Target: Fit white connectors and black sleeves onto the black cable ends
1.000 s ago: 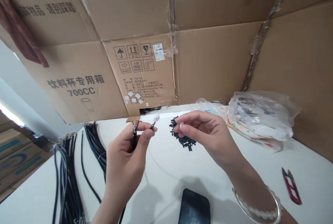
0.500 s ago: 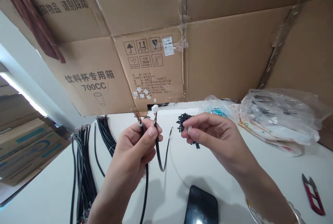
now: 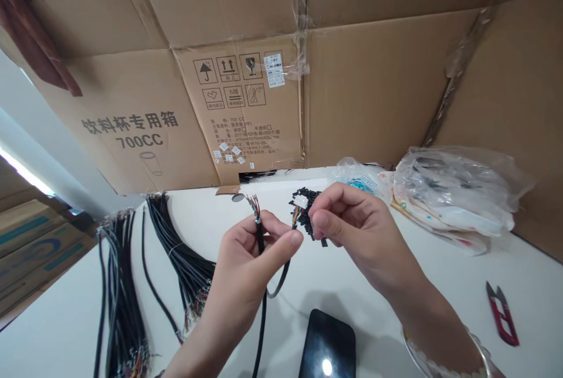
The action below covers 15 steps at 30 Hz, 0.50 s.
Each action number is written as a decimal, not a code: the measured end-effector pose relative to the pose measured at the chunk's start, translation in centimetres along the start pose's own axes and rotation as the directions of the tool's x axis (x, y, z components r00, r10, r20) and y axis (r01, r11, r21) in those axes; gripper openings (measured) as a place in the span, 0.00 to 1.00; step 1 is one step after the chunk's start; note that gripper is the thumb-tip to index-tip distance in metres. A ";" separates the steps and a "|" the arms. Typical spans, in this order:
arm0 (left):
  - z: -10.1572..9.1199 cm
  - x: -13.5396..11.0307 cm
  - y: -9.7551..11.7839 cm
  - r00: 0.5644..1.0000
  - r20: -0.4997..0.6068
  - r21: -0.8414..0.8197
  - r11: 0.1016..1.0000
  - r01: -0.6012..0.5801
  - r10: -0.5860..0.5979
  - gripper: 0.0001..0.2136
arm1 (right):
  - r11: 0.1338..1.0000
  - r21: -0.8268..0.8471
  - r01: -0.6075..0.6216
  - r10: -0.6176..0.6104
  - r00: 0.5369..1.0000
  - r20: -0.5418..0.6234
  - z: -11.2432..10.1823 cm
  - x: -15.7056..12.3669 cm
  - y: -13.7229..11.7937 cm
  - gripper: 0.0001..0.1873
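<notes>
Left hand (image 3: 246,266) clenched round a black multi-core cable (image 3: 260,238), stripped coloured wires (image 3: 253,205) fanning above the thumb. Right hand (image 3: 356,231) pinches a small white connector (image 3: 301,202) at the fingertips (image 3: 317,220); its leads seem to belong to the same cable, looped below the hands. From here, I read the work in hand as holding up both cable ends; the connector calls for a fine, steady pinch. On the white table (image 3: 57,331), nearest: a black phone (image 3: 328,346), red thread snips (image 3: 501,316). Beyond: cable bundles (image 3: 193,266), a heap of short black sleeves (image 3: 303,194), a plastic bag (image 3: 453,190). The cardboard carton flap (image 3: 373,85) reads "饮料杯专用箱 700CC"; its white sticker (image 3: 274,69) is too small to read.
</notes>
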<state>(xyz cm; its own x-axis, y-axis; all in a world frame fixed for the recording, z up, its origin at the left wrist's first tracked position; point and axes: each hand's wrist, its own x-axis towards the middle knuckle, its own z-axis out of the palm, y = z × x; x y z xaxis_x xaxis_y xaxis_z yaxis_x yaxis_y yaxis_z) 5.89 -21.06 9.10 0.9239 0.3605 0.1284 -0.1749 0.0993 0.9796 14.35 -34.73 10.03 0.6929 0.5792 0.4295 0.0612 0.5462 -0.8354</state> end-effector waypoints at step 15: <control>1.8 0.1 -1.0 0.997 -0.052 0.160 0.986 -0.056 0.065 0.14 | 0.953 -0.304 -0.014 -0.017 0.995 -0.100 -0.6 -0.2 -0.7 0.08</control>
<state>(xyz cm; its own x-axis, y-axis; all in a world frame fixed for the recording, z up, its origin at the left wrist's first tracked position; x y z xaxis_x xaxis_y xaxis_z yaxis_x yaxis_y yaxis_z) 6.75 -22.78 8.42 0.8915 0.4141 0.1838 -0.1699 -0.0705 0.9829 14.57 -35.60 10.29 0.7599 0.5064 0.4077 0.2673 0.3283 -0.9060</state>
